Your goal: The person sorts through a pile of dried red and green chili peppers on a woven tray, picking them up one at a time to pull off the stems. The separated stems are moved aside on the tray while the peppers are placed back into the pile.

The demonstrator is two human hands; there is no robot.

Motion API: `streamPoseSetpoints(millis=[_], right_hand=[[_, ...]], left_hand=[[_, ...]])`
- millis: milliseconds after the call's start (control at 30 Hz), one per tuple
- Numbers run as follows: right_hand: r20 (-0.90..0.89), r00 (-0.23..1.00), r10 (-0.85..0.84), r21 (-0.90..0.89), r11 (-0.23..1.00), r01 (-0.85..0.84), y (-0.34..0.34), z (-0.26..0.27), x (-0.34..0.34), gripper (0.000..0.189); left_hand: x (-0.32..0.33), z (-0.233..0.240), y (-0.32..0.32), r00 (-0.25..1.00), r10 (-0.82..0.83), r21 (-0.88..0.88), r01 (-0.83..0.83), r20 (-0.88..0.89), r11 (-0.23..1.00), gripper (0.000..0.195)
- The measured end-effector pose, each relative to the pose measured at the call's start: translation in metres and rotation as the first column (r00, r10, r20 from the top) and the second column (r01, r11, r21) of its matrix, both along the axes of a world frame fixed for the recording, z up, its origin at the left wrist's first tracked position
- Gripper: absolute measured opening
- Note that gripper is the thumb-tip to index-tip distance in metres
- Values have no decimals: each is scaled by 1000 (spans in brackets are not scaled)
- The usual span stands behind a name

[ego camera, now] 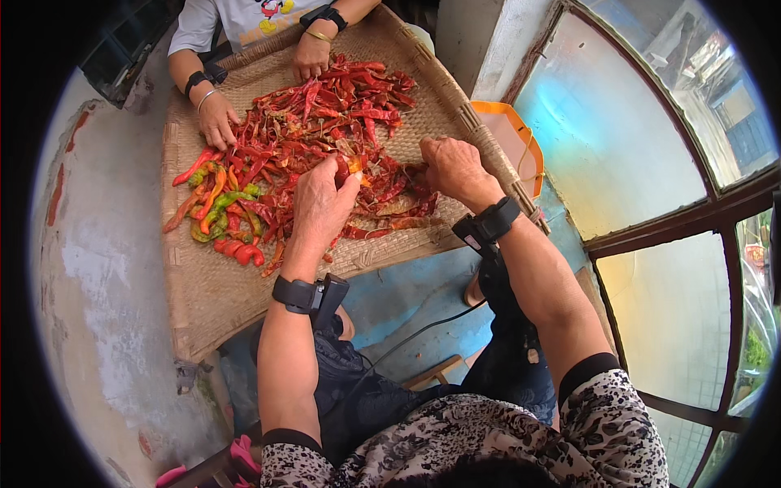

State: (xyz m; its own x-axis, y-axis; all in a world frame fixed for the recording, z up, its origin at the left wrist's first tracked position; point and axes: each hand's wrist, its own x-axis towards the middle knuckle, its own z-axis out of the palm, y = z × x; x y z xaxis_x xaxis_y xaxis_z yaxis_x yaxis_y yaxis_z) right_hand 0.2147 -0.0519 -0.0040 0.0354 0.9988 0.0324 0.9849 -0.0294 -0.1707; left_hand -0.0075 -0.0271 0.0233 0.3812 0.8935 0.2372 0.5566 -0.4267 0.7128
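A heap of dried red chili peppers (287,165) is spread over a woven bamboo tray (213,293). My left hand (320,198) is over the near middle of the heap, with an orange-yellow chili pepper (355,165) pinched between thumb and fingers. To its right, my right hand (457,168) is curled at the heap's right edge, beside dark red pods. Its fingertips are hidden, so whether it grips a pod cannot be seen. Fresher green chili peppers (226,202) lie among orange and red ones on the left part of the tray.
Across the tray, a co-worker's two hands (216,122) touch the heap. An orange-rimmed container (537,149) stands beyond the tray's right rim. Framed window panes (610,122) rise on the right, a worn plaster wall (104,256) on the left. A black cable (421,332) hangs below.
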Motion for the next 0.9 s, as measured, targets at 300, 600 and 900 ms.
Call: streamPoseSetpoints(millis=[300,600,900], right_hand=[[-64,994,85,42,996,-82,-3,-10,12,15],[-225,974,-6,629,763,150,-24,40,62,7],[-201,980,-10,503,857,111,-23,30,65,22]], left_hand=[[11,0,-6,997,-14,30,16,-82,999,19],[19,-12,-1,993,-60,71,67,-98,995,24],[22,-20,0,987,-42,126,61,-155,990,24]])
